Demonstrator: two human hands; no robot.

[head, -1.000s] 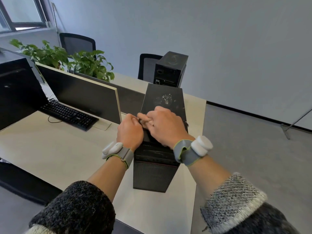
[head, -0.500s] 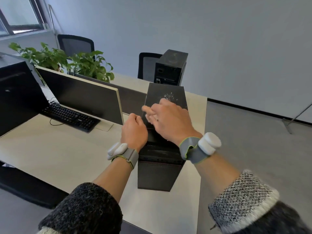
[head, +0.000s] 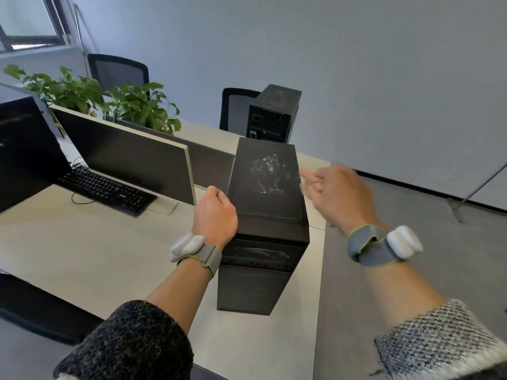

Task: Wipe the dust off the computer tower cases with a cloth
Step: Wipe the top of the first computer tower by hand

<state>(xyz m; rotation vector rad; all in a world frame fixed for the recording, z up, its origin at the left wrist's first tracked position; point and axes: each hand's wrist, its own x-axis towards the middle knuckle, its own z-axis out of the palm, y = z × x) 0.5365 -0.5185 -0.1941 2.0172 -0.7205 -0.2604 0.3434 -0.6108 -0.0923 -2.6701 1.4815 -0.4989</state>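
computer tower case (head: 267, 231): upright near right edge of desk (head: 82, 256), dust smear on top panel. left hand (head: 215, 215): curled into a fist against upper left edge of case; contents hidden. right hand (head: 338, 196): motion-blurred, fingers loosely spread, right of case and apart from it. earlier joined over top panel; now parted to either side, top panel uncovered. second tower (head: 274, 113): behind, at far end of desk.

1 desk (head: 82, 250) holds 2 tower cases (head: 267, 212) (head: 271, 116) at centre, 2 monitors (head: 27, 149) (head: 129, 157) and 1 keyboard (head: 107, 190) at left, with 2 plants (head: 63, 89) (head: 142, 105) and 2 chairs (head: 118, 69) (head: 236, 108) across the upper left, and 2 hands (head: 215, 215) (head: 337, 196) wearing 2 wristbands (head: 197, 250) (head: 384, 248) lower down.
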